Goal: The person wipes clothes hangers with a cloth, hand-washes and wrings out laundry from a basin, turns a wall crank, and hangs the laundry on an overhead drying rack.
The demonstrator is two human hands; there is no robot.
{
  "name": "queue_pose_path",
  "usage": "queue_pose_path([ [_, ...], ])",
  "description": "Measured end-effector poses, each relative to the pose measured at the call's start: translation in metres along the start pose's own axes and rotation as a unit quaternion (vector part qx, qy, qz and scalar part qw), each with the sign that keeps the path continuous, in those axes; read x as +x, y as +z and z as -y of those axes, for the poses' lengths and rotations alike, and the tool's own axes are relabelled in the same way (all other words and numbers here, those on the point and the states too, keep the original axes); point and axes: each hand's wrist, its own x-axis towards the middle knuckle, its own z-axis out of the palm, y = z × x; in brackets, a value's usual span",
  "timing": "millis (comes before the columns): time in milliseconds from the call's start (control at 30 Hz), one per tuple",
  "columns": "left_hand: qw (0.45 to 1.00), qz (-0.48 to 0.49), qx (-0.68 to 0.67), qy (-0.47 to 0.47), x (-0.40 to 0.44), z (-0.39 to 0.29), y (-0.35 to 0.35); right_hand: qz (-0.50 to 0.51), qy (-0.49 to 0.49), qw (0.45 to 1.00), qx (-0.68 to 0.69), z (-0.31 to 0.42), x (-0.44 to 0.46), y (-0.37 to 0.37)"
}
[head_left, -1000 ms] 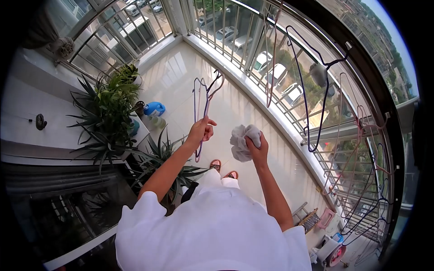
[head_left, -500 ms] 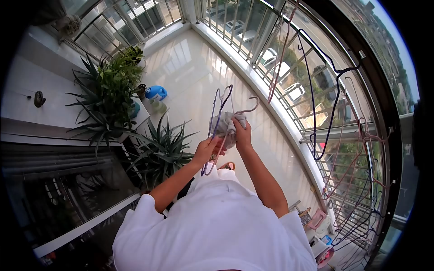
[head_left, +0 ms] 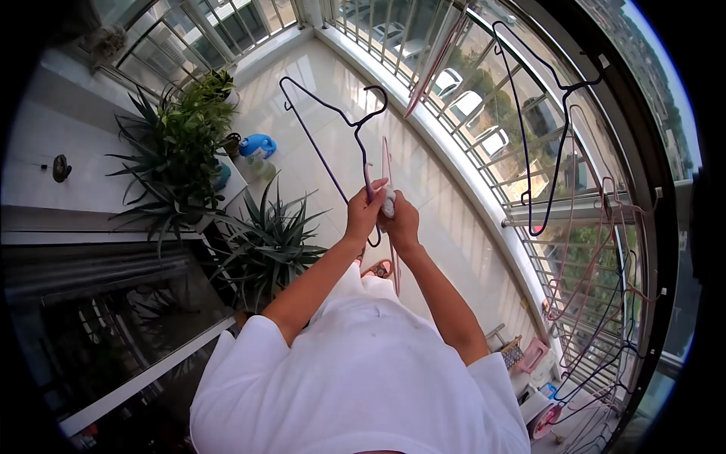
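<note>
Centrally in the frame, a small crumpled bundle of grey-white cloth [head_left: 389,203] sits between the two hands, touching the right hand and mostly covered by fingers. Right hand [head_left: 401,225]: curled closed, clamped on the cloth; palm side hidden. Left hand [head_left: 364,218]: directly beside it, fingers bent and gathered, closed about a dark navy triangular hanger [head_left: 355,124]; exact finger contact partly hidden.

Navy hanger stands out up and left of the hands: curved hook at upper centre of the frame, one shoulder reaching toward upper left, lower end showing just below the left hand. Slim pink hanger [head_left: 388,163], seen nearly edge-on, runs above and below the hands near the cloth; which hand bears it cannot be told.

Surroundings: pale glossy tiled floor [head_left: 333,68] beneath, brown-strapped sandals [head_left: 378,268] below the hands. Spiky green aloe plant [head_left: 268,242] left of centre; bright blue plastic bottle [head_left: 258,144] farther up, beside a leafy green plant [head_left: 185,132]. Upper right of the frame: a second navy hanger [head_left: 566,89], hung before the metal railing. White short-sleeved shirt [head_left: 355,371] fills bottom centre.
</note>
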Motion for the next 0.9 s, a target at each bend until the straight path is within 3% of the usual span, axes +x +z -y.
queue_pose_path([
  [67, 1.000, -0.030, -0.008, 0.000, -0.001, 0.003, 0.005, -0.016, -0.005, 0.999, -0.045, 0.000, -0.004, 0.000],
  [167, 0.994, -0.066, -0.058, 0.069, 0.007, 0.015, 0.011, -0.019, 0.002, 0.998, -0.064, 0.008, -0.015, -0.004],
  [267, 0.981, -0.128, -0.104, 0.105, 0.027, 0.002, 0.001, 0.046, 0.005, 0.989, -0.139, -0.002, -0.050, -0.003],
  [367, 0.963, -0.181, -0.133, 0.150, 0.050, -0.015, -0.014, 0.033, -0.120, 0.982, -0.143, -0.020, -0.088, -0.004],
  [533, 0.955, -0.201, -0.147, 0.159, 0.057, -0.007, -0.029, 0.055, -0.165, 0.975, -0.139, -0.033, -0.085, -0.045],
  [600, 0.958, -0.181, -0.150, 0.166, 0.059, -0.015, -0.047, 0.080, -0.163, 0.973, -0.143, -0.069, -0.093, -0.057],
  [667, 0.972, -0.106, -0.132, 0.163, 0.063, -0.025, -0.071, 0.046, 0.013, 0.996, -0.070, -0.096, -0.101, -0.073],
  [733, 0.988, -0.026, -0.065, 0.137, 0.054, -0.042, -0.084, -0.020, 0.060, 0.997, 0.043, -0.079, -0.083, -0.093],
  [800, 0.995, 0.037, -0.018, 0.095, 0.039, -0.050, -0.084, -0.055, 0.019, 0.998, 0.037, -0.064, -0.055, -0.101],
  [900, 0.994, 0.101, -0.016, 0.049, 0.019, -0.046, -0.073, -0.069, -0.179, 0.981, -0.028, -0.015, -0.009, -0.099],
])
